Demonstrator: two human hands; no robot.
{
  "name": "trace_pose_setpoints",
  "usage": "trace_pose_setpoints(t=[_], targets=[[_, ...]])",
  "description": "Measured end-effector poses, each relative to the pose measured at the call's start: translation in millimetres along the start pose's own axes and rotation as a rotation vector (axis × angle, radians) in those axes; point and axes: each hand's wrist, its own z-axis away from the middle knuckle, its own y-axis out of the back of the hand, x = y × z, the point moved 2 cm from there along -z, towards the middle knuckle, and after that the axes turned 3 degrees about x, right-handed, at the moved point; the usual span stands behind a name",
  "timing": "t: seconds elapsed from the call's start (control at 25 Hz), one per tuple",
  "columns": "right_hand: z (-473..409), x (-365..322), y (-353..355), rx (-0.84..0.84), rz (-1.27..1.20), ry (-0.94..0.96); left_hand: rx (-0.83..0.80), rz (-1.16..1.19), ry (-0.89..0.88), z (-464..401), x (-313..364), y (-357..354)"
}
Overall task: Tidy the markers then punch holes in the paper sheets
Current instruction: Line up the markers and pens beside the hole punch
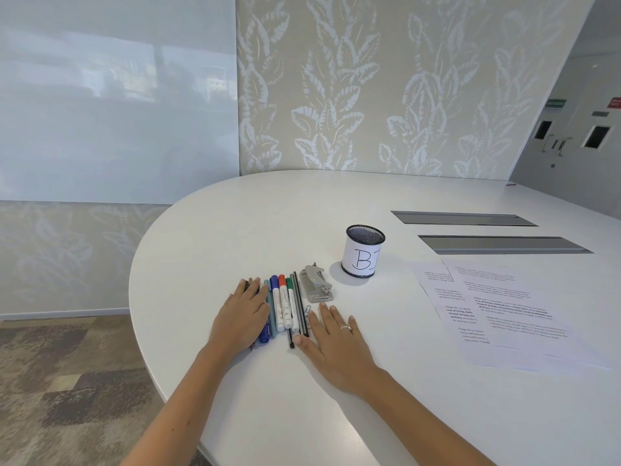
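Markers and pens in a tight row (284,306) near the front-left rim of the white rounded desk (255,216), lying side by side, caps pointing away: white-bodied ones capped blue (275,299), red (283,302) and green (289,299), a pale teal one (270,309), a dark blue one (263,332), thin black pens (299,307) on the right flank. Left hand (243,319) flat, palm down, fingers extended and close together, laid over the left part of the row, hiding several pieces beneath. Right hand (331,344) also flat on the desk, fingers spread, a ring on one finger, thumb edge touching the black pens at the right flank; nothing pinched by either. Just beyond the right end of the row, a grey metal hole punch (316,284), resting on its base, apart from both hands. Farther right and back, a black mesh pen cup wrapped in white paper with a handwritten "B" (363,255), upright, nothing showing above its rim. Well to the right, overlapping white sheets of printed paper (497,314) spread flat on the desk. Behind them, two long grey cable slots (504,244) set into the desk surface. Beyond the desk, leaf-patterned beige wallpaper (386,89), with a glossy whiteboard panel (114,95) to the left and patchy brown-grey carpet (74,381) below.
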Motion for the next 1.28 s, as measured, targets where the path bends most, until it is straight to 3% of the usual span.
trace_pose_setpoints(t=[0.16,0.24,0.48,0.72,0.88,1.08,1.2,1.28], targets=[[-8.7,11.5,11.4,0.345,-0.422,-0.047,-0.044,0.026,0.021,0.6,2.2,1.2],[-27.3,19.5,23.4,0.445,-0.505,-0.105,0.007,0.068,0.045,0.7,3.0,4.1],[-76.3,23.1,22.4,0.234,-0.496,0.012,-0.047,0.107,0.158,-1.1,-1.7,-1.2],[-86.6,20.1,13.3,0.311,-0.321,0.006,0.043,0.458,0.320,0.2,6.1,8.3],[-71.3,35.0,10.6,0.374,-0.267,-0.087,0.028,0.200,0.191,3.0,0.7,3.9],[-38.7,79.8,13.7,0.419,-0.212,-0.217,0.020,0.188,0.159,5.3,5.4,14.0],[-20.7,105.5,17.9,0.447,-0.194,-0.274,0.115,0.329,0.054,6.1,6.4,21.4],[-12.5,116.1,20.9,0.442,-0.185,-0.272,0.261,0.509,0.130,5.9,6.7,23.0]])
